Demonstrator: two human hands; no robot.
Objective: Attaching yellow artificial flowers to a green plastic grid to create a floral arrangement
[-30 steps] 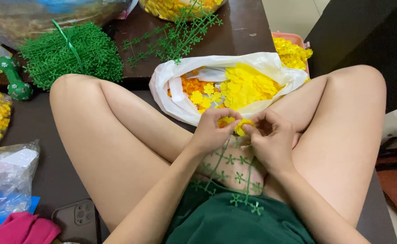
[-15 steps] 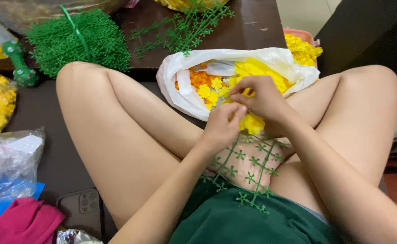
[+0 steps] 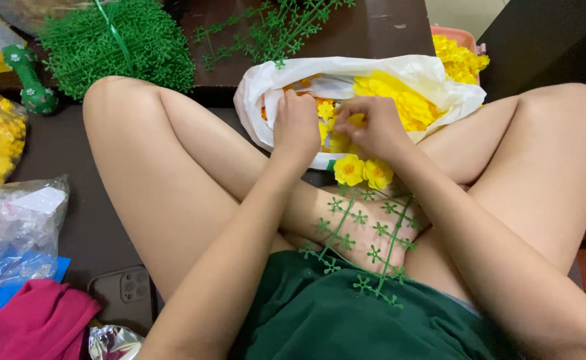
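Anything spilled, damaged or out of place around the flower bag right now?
Nothing stands out. The white bag sits open and holds its yellow flowers; both hands, left and right, reach into it, and the green stem grid lies flat on the lap.

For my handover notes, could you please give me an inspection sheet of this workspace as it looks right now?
Surface: dark floor in front of a dark wooden table.
Job's things: white bag of yellow plastic flowers; green stem grid on the lap with two yellow flowers fitted.
Clutter: green stem bundle, clear plastic bags, pink cloth, phone.
Grippers: left hand and right hand both reach into the bag, fingers on flowers; grip unclear.
Cables: nothing seen.
Surroundings: pink basket of yellow flowers behind the bag.
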